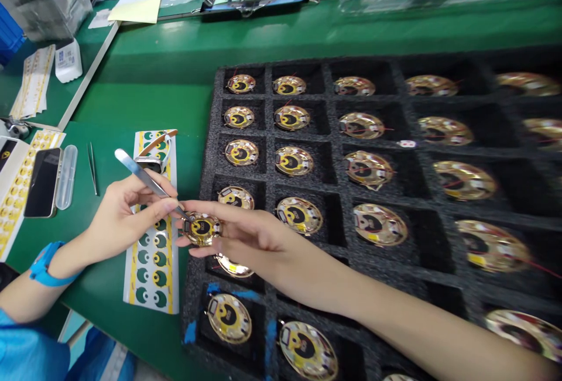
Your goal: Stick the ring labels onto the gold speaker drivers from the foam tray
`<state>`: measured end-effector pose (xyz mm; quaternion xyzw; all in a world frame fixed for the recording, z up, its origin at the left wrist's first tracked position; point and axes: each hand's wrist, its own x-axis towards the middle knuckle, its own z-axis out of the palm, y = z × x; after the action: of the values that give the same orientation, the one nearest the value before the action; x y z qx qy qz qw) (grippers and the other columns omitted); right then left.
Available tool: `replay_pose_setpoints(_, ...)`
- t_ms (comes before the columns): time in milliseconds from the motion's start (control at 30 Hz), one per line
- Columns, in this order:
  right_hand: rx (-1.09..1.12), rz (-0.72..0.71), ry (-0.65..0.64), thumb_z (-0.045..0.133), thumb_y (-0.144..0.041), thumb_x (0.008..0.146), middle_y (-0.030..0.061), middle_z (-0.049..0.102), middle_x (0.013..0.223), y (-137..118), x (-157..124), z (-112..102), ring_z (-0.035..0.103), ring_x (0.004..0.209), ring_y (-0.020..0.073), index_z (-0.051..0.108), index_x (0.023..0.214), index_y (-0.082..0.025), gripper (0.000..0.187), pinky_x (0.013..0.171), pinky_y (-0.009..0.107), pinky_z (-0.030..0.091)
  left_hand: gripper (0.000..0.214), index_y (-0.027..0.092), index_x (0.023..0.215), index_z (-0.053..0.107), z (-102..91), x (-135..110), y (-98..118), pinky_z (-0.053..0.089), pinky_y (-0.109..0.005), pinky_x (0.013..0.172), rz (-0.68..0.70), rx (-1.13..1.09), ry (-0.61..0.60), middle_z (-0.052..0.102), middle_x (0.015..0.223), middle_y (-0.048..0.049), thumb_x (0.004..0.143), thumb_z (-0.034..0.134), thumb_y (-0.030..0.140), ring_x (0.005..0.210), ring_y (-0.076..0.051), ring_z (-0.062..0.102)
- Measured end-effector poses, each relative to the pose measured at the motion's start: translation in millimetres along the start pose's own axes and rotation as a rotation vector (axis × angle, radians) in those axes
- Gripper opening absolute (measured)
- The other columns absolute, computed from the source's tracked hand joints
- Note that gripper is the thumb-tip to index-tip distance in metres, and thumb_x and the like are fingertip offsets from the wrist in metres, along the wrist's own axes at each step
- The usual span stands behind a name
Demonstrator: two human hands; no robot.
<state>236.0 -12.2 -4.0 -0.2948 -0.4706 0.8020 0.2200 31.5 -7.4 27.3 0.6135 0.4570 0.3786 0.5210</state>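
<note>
Our left hand (125, 211), blue band at the wrist, pinches slim steel tweezers (147, 179) closed between thumb and fingers, tip down on the round gold-rimmed disc with the yellow-and-black centre (202, 229). Our right hand (250, 237) grips that disc by its edge, held just above the left border of the black foam compartment tray (270, 179). To do this well, we judge: keep the disc level, brace both hands, and let only the tweezer tip touch the face. The disc looks thin, shiny and metallic, with a dark centre patch ringed in yellow. Left of the tray lies a white-and-yellow backing strip of green round stickers (153, 275); matching discs fill the tray's cells.
</note>
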Motion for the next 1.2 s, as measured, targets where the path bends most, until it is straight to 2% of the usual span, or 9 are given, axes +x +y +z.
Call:
replay_pose_setpoints(167,-0.033,-0.022,0.039,0.059,-0.023,0.083,-0.0067,0.05,0.055,2.9,-0.6,-2.7,0.069,0.08,0.0155,0.059,0.13,-0.028,0.047,0.093,0.037,0.056,0.012,0.015,0.084,0.059,-0.3,0.4,-0.1,0.057,-0.021,0.063,0.001,-0.009,-0.021,0.065,0.069,-0.0002,0.084,0.068,0.023,0.066,-0.014,0.069)
replay_pose_setpoints(267,-0.063,-0.007,0.057,0.06,-0.022,0.081,-0.0098,0.038,0.047,4.2,-1.0,-3.2,0.062,0.062,0.0124,0.059,0.131,-0.027,0.05,0.091,0.037,0.057,0.011,0.015,0.084,0.059,0.0,0.8,0.0,0.057,-0.021,0.062,0.011,-0.02,-0.019,0.064,0.069,0.0004,0.083,0.068,0.021,0.064,-0.013,0.069)
replay_pose_setpoints(367,-0.091,0.016,0.052,0.059,-0.02,0.081,-0.0111,0.042,0.049,3.3,-0.7,-1.5,0.051,0.048,0.0079,0.056,0.134,-0.026,0.053,0.092,0.037,0.057,0.01,0.015,0.084,0.059,0.2,0.9,0.5,0.057,-0.021,0.061,0.011,-0.001,-0.008,0.064,0.069,0.0003,0.083,0.068,0.021,0.063,-0.013,0.069)
replay_pose_setpoints(433,-0.089,-0.007,0.055,0.058,-0.021,0.081,-0.0082,0.055,0.06,1.6,0.0,0.5,0.057,0.054,0.0081,0.056,0.133,-0.026,0.052,0.09,0.033,0.058,0.01,0.016,0.083,0.059,0.3,0.8,1.1,0.057,-0.021,0.06,0.006,0.014,-0.001,0.064,0.069,0.0001,0.082,0.067,0.021,0.064,-0.014,0.068)
replay_pose_setpoints(500,-0.089,-0.024,0.057,0.058,-0.022,0.081,-0.0039,0.065,0.079,0.1,0.6,2.0,0.066,0.071,0.0102,0.057,0.131,-0.026,0.05,0.087,0.03,0.059,0.009,0.016,0.082,0.059,0.3,0.8,1.7,0.056,-0.021,0.059,0.003,0.025,0.001,0.064,0.068,0.0,0.082,0.067,0.021,0.064,-0.014,0.068)
replay_pose_setpoints(567,-0.098,-0.024,0.057,0.058,-0.023,0.081,-0.0017,0.069,0.094,-0.5,0.7,2.4,0.069,0.083,0.0124,0.057,0.131,-0.027,0.049,0.086,0.029,0.059,0.008,0.016,0.082,0.059,0.3,1.0,2.0,0.056,-0.021,0.059,0.006,0.033,0.001,0.064,0.069,0.0,0.082,0.066,0.021,0.064,-0.014,0.068)
replay_pose_setpoints(767,-0.102,-0.005,0.063,0.059,-0.022,0.085,-0.0017,0.07,0.081,2.8,-0.2,1.0,0.07,0.092,0.0181,0.057,0.131,-0.028,0.046,0.089,0.036,0.059,0.007,0.016,0.082,0.06,0.4,1.3,0.8,0.056,-0.02,0.059,0.009,0.03,0.013,0.063,0.071,-0.0002,0.081,0.066,0.019,0.063,-0.013,0.067)
replay_pose_setpoints(933,-0.011,-0.052,0.058,0.059,-0.02,0.086,-0.0007,0.071,0.106,5.8,1.5,2.9,0.069,0.102,0.0184,0.061,0.123,-0.031,0.038,0.094,0.038,0.058,0.006,0.015,0.081,0.061,1.0,0.8,1.0,0.055,-0.019,0.059,0.023,0.027,0.017,0.063,0.073,-0.0001,0.08,0.066,0.017,0.064,-0.012,0.067)
replay_pose_setpoints(1200,-0.053,-0.07,0.113,0.055,-0.019,0.088,0.0008,0.071,0.103,8.9,0.4,3.4,0.068,0.101,0.0173,0.061,0.125,-0.025,0.038,0.091,0.037,0.06,0.003,0.016,0.083,0.061,2.9,-1.8,1.4,0.056,-0.018,0.06,0.086,0.045,0.017,0.064,0.075,0.0,0.083,0.064,0.015,0.064,-0.011,0.066)
